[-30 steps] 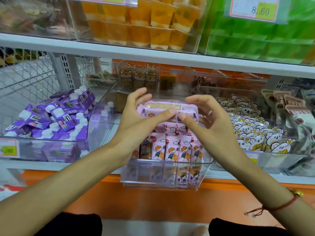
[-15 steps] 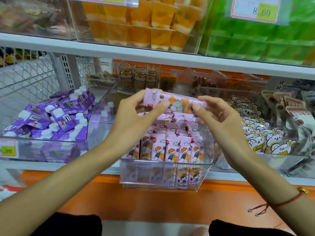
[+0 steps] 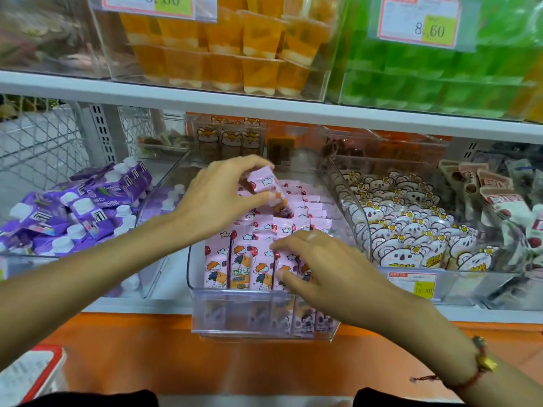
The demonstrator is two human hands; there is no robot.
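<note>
Left hand [image 3: 217, 201]: thumb and fingertips pinch a small pink foil snack packet with cloud print [image 3: 266, 186] near its top end. The grip is narrow and closed on the pack, which is tilted with its lower end down toward the stock.

Right hand [image 3: 320, 265]: fingers loose and spread, lying on the tops of the front-row packets with the thumb against their faces. It holds nothing that I can see.

The held pack hangs over the middle rows of matching upright pink packets [image 3: 296, 212] inside the clear plastic shelf bin [image 3: 264, 315], touching or nearly touching them.

Looks like restocking, mid-insert. To do it well:
- use the right hand to press the front rows forward and open a slot
- turn the pack upright, print facing front, before lowering
- slide it straight down and don't crush its neighbours
- release only once it stands alone

Neighbours: purple spouted pouches [image 3: 73, 212] in the left bin, white koala-print packs [image 3: 411, 230] on the right.
</note>
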